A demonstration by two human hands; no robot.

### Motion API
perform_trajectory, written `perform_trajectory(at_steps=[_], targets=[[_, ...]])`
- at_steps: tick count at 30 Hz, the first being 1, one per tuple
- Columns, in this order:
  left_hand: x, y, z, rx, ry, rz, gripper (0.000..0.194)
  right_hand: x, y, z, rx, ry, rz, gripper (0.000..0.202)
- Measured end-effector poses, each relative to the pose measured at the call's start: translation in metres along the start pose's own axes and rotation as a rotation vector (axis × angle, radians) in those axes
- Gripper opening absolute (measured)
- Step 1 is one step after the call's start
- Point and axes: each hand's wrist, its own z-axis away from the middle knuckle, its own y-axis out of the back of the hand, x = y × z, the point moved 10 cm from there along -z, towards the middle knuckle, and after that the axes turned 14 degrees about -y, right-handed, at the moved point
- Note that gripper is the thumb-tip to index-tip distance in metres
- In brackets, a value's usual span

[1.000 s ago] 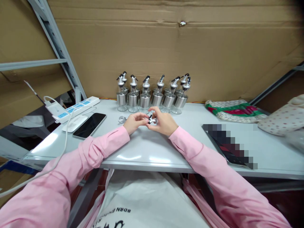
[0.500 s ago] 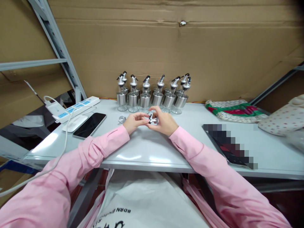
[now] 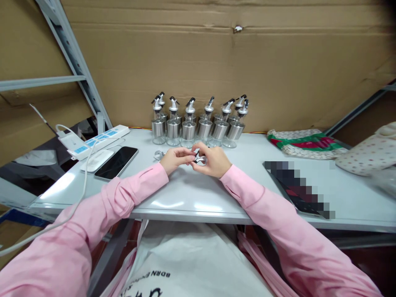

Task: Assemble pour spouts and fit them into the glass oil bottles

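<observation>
A small black-and-silver piece (image 3: 201, 159) is located between the two hands, above the table (image 3: 192, 202) and in front of the row of bottles (image 3: 188, 131). Its silver body lies on the right-hand side, within the curve of the right hand (image 3: 216, 161); its black part meets the fingertips of the left hand (image 3: 173, 161). The right hand is therefore nearer the body, the left nearer the black part. The body's long axis appears to run roughly crosswise, from one hand toward the other; its exact tilt cannot be determined. The left thumb and fingers are nearly closed at the tips, gripping the black end. The right thumb and index finger form a partly open loop, their tips bearing on the same piece. A silver object (image 3: 159, 155) rests just beside the left hand, partly hidden.
</observation>
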Motion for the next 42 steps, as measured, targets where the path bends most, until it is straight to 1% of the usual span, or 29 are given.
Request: perform_trajectory(at_steps=[2, 5, 9, 15, 18, 21, 27, 31, 37, 42], targets=[[-0.003, -0.001, 0.001, -0.004, 0.018, 0.018, 0.034, -0.002, 0.005, 0.001, 0.032, -0.003, -0.017, 0.022], [-0.008, -0.003, 0.003, 0.005, 0.067, 0.046, 0.038, -0.003, 0.012, 0.001, 0.068, -0.014, -0.046, 0.019], [-0.008, -0.004, 0.005, 0.013, 0.087, 0.042, 0.043, -0.003, 0.013, 0.001, 0.056, -0.012, -0.081, 0.019], [-0.007, -0.004, 0.004, -0.002, 0.091, 0.030, 0.037, 0.004, 0.018, 0.001, 0.081, -0.072, -0.156, 0.024], [-0.007, -0.006, 0.005, -0.018, 0.091, 0.034, 0.037, 0.007, 0.016, -0.001, 0.068, -0.090, -0.147, 0.024], [-0.006, -0.010, 0.005, -0.044, 0.087, 0.034, 0.038, 0.008, 0.009, -0.003, 0.022, -0.074, -0.129, 0.026], [-0.006, -0.002, 0.005, -0.019, 0.095, -0.070, 0.037, 0.009, -0.004, -0.004, -0.060, -0.019, -0.068, 0.042], [-0.003, -0.003, 0.003, -0.047, 0.089, -0.127, 0.035, 0.010, -0.010, -0.004, -0.092, -0.015, -0.006, 0.048], [0.003, 0.001, 0.001, -0.033, 0.052, -0.179, 0.032, 0.012, -0.011, -0.005, -0.105, -0.043, 0.009, 0.052], [0.003, -0.001, 0.002, -0.047, 0.056, -0.169, 0.030, 0.013, -0.010, -0.005, -0.100, -0.044, -0.002, 0.050]])
